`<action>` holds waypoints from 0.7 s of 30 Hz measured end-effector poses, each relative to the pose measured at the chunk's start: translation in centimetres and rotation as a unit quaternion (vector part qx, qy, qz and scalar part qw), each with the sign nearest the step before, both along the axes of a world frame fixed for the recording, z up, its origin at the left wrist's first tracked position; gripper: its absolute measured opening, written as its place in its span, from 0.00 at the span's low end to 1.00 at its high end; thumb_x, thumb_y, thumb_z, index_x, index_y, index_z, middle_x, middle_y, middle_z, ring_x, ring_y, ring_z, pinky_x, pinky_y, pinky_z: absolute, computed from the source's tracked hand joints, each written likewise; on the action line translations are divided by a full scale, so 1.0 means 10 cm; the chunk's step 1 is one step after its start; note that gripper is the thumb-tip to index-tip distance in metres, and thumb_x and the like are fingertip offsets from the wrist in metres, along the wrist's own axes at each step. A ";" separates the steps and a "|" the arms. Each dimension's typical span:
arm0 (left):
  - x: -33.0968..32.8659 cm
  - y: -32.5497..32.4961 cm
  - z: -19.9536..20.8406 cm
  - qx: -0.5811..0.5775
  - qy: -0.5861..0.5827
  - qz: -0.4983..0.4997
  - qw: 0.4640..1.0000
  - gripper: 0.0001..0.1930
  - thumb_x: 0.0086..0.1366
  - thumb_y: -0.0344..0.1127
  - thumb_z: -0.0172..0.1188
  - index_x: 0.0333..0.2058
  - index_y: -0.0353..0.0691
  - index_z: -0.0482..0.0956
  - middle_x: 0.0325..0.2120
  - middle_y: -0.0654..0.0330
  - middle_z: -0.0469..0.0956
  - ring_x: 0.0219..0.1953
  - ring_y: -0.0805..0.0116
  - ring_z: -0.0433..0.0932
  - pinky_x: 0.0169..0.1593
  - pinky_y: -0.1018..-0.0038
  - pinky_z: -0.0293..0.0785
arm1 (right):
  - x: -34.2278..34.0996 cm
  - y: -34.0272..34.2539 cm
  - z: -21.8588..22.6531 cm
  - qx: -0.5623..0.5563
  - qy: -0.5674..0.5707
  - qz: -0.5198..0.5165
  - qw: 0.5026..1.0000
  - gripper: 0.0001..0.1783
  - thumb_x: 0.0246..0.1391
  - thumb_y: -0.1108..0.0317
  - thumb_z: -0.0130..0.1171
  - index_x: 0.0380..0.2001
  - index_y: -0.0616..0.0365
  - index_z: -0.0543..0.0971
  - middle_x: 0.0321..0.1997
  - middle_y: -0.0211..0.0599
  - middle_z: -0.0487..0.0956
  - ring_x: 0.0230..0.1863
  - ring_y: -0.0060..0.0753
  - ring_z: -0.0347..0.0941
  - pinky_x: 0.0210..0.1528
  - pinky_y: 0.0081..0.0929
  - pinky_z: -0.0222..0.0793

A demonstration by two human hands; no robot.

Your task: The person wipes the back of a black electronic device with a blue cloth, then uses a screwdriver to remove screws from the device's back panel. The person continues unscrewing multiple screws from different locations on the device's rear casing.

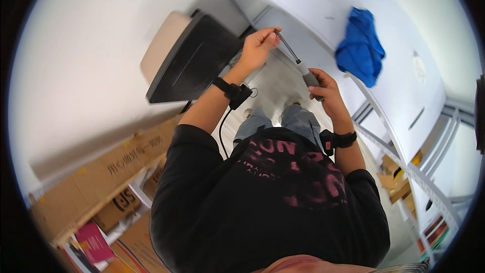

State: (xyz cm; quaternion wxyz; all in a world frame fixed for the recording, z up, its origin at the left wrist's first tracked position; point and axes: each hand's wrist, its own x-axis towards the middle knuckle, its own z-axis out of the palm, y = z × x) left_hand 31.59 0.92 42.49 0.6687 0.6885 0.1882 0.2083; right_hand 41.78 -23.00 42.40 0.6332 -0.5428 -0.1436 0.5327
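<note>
Left hand (258,45) is up near the top centre of the frame, fingers curled in, pinching the far tip of a thin dark rod. That rod is part of a slim tool (298,63) that runs down and to the right from the left fingertips into the right hand (325,88), which is closed around its thicker grey handle just right of centre. So both hands grip the one tool, one at each end, held out in front of the body above the floor.

Each wrist carries a black wristband: the left wristband (233,92) has a thin black cable (221,134) hanging from it down toward the black shirt (268,197), and the right wristband (336,140) sits just above the sleeve. Below the hands, in the gap between the arms, there are blue jeans (298,119) and the toes of shoes on a pale floor (275,78).

Left of the raised hand stands a black chair (194,63) with a tan seat edge, in the upper-left part of the frame. To the right, a white table (323,5) sweeps across the upper right with a crumpled blue cloth (361,45) lying on it. Cardboard boxes (101,172) are stacked at the lower left, and metal shelving (429,187) runs down the right edge
</note>
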 end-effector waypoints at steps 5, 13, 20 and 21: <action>-1.35 0.13 0.29 -0.177 -0.019 0.122 0.976 0.14 0.70 0.36 0.45 0.45 0.31 0.74 0.31 0.57 0.78 0.32 0.70 0.78 0.38 0.76 0.76 | -0.65 0.55 0.24 0.000 0.017 0.127 0.992 0.27 0.47 0.74 0.56 0.54 0.60 0.69 0.39 0.35 0.74 0.33 0.22 0.69 0.27 0.17 0.66; -3.03 0.28 0.08 -0.306 -0.079 0.221 0.923 0.12 0.70 0.35 0.46 0.40 0.33 0.74 0.34 0.53 0.79 0.33 0.66 0.80 0.37 0.74 0.79 | -2.07 1.03 0.31 -0.022 0.035 0.169 0.985 0.19 0.54 0.64 0.51 0.48 0.59 0.68 0.32 0.44 0.79 0.21 0.21 0.70 0.20 0.14 0.64; -3.56 0.50 0.10 -0.383 -0.145 0.211 0.887 0.12 0.69 0.36 0.48 0.44 0.34 0.73 0.34 0.56 0.79 0.31 0.69 0.80 0.35 0.75 0.79 | -3.01 1.18 0.48 0.041 0.060 0.115 0.991 0.20 0.53 0.65 0.49 0.48 0.62 0.68 0.34 0.49 0.78 0.17 0.21 0.67 0.18 0.15 0.63; -3.59 0.53 0.09 -0.393 -0.148 0.211 0.883 0.12 0.68 0.35 0.49 0.44 0.34 0.73 0.33 0.56 0.79 0.30 0.69 0.79 0.35 0.75 0.79 | -3.12 1.19 0.49 0.038 0.060 0.102 0.992 0.20 0.53 0.65 0.49 0.49 0.63 0.68 0.34 0.49 0.78 0.17 0.21 0.66 0.18 0.16 0.62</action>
